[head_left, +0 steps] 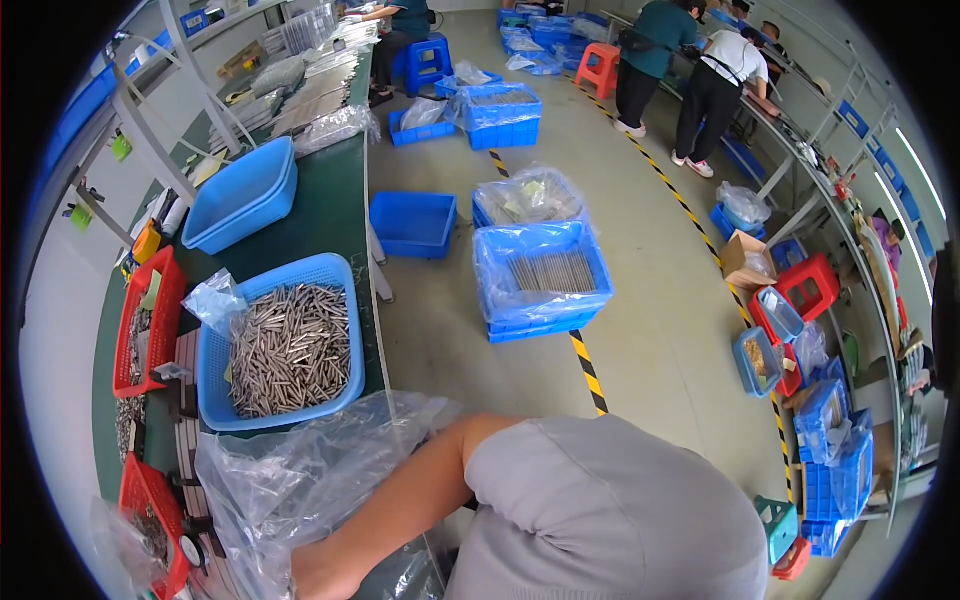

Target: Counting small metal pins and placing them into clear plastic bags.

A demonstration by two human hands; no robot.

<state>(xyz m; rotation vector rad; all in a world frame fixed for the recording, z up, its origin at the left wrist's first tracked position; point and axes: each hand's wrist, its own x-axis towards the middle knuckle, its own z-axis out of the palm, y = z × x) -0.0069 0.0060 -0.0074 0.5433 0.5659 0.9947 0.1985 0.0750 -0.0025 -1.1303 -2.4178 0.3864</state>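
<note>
A bare forearm [390, 510] in a grey short sleeve [600, 510] reaches from the lower right toward the lower left, most likely my right arm. Its hand is hidden at the bottom edge behind a crumpled clear plastic bag [290, 470]. My left hand does not show. Just beyond the bag, a blue mesh basket [335, 268] on the green table [325, 215] holds a heap of thin metal pins [290, 350]. A small clear bag [215, 300] lies at the basket's left corner.
Red baskets [150, 320] [150, 510] of small metal parts stand at the table's left, and an empty blue tub [245, 195] farther back. On the floor are bag-lined blue crates [540, 275] [500, 110], an empty blue crate [412, 222] and a yellow-black line [590, 375]. People [650, 50] [715, 85] stand at the far right bench.
</note>
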